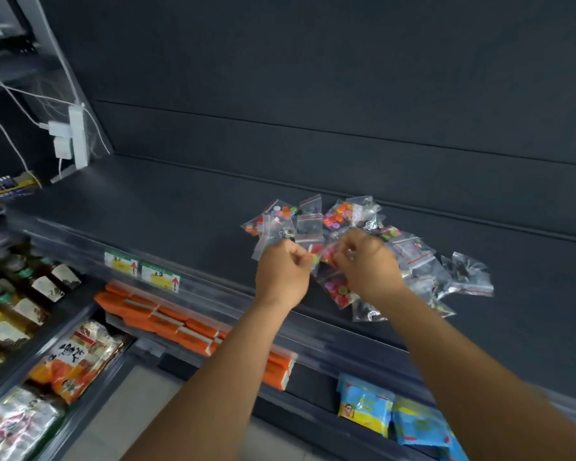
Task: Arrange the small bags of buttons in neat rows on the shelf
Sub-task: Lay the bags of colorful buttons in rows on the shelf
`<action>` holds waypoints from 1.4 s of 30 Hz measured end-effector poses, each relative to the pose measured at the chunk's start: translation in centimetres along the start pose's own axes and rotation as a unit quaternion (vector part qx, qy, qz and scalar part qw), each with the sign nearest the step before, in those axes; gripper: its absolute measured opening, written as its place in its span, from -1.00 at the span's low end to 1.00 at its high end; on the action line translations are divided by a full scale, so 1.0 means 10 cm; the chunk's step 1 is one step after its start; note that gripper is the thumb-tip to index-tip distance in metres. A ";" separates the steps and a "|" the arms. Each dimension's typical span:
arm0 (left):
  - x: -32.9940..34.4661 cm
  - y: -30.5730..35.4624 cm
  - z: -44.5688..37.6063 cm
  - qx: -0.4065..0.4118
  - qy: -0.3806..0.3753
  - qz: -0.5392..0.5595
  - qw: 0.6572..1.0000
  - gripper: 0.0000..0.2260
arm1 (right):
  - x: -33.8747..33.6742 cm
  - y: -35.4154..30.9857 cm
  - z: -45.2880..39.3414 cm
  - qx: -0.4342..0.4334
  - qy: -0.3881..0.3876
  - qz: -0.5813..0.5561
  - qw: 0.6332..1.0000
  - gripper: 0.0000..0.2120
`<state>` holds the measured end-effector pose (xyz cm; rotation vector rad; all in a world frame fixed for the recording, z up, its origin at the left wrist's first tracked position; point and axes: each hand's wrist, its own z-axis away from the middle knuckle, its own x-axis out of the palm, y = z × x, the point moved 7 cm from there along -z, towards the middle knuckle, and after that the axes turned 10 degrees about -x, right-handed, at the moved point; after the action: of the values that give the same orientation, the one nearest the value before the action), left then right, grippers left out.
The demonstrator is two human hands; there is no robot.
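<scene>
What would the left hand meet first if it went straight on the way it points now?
Probably the bags of buttons. The left hand points up and away toward the pile, and a clear bag lies just past its knuckles. Beyond that comes the dark back wall. Depth is hard to judge from one view.

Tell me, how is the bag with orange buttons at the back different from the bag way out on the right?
The back bag is packed with bright orange and pink buttons; the far-right bag looks mostly clear, with dark bits inside. The back bag sits near the rear wall, crowded by other bags; the far-right bag lies at the pile's edge. Both are small clear bags with red strips, lying untouched on the shelf.
</scene>
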<state>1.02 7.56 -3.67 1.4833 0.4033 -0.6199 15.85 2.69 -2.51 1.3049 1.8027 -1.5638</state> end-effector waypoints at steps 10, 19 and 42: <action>0.41 0.74 0.47 0.056 -0.165 0.179 0.968 -0.82 | -0.77 0.35 0.66 0.157 0.190 -0.294 0.923 -0.76; 1.30 1.41 1.35 0.093 -0.279 0.171 0.940 -0.80 | -1.61 0.99 1.53 0.183 0.265 -0.294 0.900 -0.95; 3.44 2.95 3.62 0.107 -0.371 0.154 0.909 -0.79 | -3.68 2.98 3.59 0.253 0.364 -0.382 0.811 -0.83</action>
<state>41.56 -33.65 1.24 1.3557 -0.4966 -0.9314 49.19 -46.43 0.92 1.6880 2.7622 -2.2892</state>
